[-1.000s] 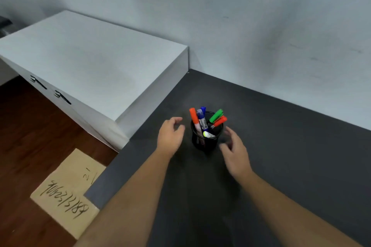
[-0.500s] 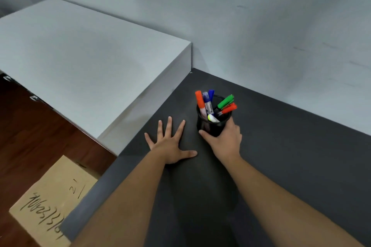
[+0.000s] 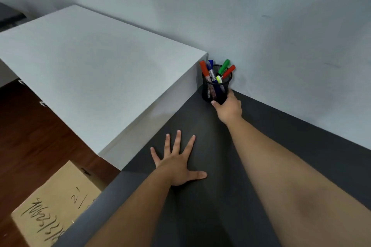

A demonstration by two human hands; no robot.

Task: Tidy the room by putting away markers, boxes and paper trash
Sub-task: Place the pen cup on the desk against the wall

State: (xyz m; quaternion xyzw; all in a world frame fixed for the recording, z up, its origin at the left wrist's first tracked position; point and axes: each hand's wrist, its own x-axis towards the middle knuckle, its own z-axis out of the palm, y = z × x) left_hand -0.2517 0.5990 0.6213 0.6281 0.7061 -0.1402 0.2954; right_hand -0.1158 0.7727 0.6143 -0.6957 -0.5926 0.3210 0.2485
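Observation:
A black mesh pen cup (image 3: 214, 90) stands in the far corner of the dark table (image 3: 200, 216), between the wall and the side of a white cabinet. It holds several markers (image 3: 217, 72): orange, blue, green, red and a yellow-tipped one. My right hand (image 3: 228, 107) grips the cup low on its near right side, thumb across the front. My left hand (image 3: 177, 161) lies flat on the table nearer me, fingers spread, holding nothing.
The white cabinet (image 3: 96, 70) rises above the table on the left. A cardboard box (image 3: 54, 206) with black handwriting sits on the wooden floor (image 3: 30, 136) at lower left. The grey wall (image 3: 281, 36) runs along the table's far edge.
My right hand took hold of the cup and slid it away from me into the corner by the wall. My left hand went down flat on the table and stayed there.

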